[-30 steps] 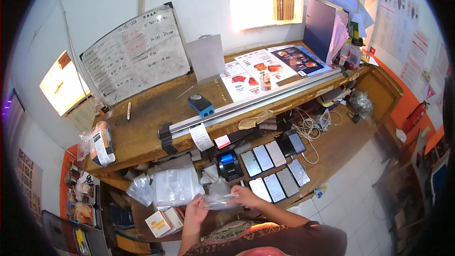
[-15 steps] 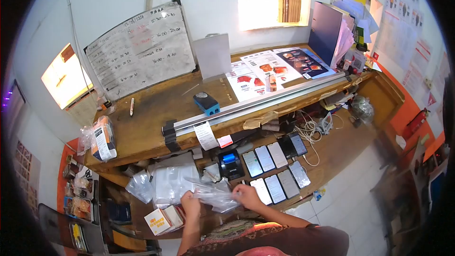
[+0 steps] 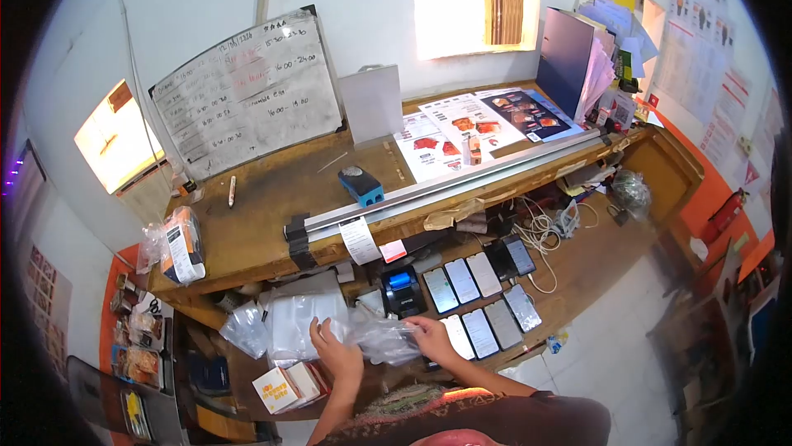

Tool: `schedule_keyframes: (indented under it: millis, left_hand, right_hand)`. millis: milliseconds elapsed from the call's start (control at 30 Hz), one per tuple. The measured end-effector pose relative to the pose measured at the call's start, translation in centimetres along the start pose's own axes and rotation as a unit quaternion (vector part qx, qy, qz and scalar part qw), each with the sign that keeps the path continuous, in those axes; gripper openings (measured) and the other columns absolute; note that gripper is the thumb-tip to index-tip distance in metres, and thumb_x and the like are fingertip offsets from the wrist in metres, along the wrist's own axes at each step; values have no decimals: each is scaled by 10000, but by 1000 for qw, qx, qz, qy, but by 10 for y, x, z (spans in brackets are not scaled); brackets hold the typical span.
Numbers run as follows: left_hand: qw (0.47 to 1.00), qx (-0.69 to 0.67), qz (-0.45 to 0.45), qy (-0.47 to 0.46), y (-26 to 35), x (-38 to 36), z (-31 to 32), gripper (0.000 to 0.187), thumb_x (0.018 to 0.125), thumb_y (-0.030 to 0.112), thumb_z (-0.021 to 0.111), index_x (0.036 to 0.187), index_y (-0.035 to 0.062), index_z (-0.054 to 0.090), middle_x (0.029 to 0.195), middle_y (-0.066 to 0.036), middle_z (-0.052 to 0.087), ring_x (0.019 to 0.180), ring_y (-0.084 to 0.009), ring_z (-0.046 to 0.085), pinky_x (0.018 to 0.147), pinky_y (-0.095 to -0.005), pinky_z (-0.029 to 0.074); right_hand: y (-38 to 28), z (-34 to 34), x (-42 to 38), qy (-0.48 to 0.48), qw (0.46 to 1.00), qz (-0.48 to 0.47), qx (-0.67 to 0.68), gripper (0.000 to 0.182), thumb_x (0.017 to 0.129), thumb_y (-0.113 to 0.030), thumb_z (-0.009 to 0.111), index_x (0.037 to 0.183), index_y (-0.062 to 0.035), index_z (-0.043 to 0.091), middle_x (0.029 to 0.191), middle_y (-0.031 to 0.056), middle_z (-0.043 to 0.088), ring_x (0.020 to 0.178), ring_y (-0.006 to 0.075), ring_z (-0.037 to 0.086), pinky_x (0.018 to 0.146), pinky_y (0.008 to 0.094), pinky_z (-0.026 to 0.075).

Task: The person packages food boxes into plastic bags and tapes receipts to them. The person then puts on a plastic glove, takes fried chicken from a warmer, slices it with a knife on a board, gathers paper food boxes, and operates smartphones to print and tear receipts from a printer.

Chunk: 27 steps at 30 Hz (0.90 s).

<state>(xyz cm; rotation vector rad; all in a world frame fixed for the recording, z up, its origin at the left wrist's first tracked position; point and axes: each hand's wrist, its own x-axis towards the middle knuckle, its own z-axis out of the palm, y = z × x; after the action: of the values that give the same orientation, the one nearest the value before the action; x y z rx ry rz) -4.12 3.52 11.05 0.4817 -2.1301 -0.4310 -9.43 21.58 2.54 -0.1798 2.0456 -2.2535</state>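
Note:
A clear plastic bag (image 3: 384, 342) hangs crumpled between my two hands over the lower desk. My right hand (image 3: 432, 339) pinches its right end, close to the phones. My left hand (image 3: 338, 355) has its fingers apart, over the front edge of a pile of flat clear plastic bags (image 3: 297, 318); whether it touches the crumpled bag cannot be made out. Left of that hand stand small white printed boxes (image 3: 278, 388) with yellow lettering. Behind the bag sits a black receipt printer (image 3: 402, 289) with a blue roll.
Several phones (image 3: 478, 332) lie in two rows to the right, with tangled white cables (image 3: 540, 235) behind. On the upper shelf (image 3: 272, 190) are a blue box-shaped object (image 3: 360, 186), a marker (image 3: 232, 191) and a wrapped package with a receipt (image 3: 181, 244). Printed sheets (image 3: 462, 128) lie further back.
My left hand has let go of the bag's left end and opened, with its fingers now spread. My right hand keeps hold, shifted slightly, and the bag has slackened.

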Motion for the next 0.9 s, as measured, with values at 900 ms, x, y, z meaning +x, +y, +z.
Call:
schedule_keyframes:
  millis: [900]
  left_hand:
    - [960,-87,122,-235,-57,6,21,112,713,15,617,800,27,548,796,-141,567,791,-363,579,668,-426,481]
  right_hand:
    - [-7,-41,13,79,992,97,19,120,913,-110,646,967,-18,700,725,20,635,523,62,498,462,244,426]
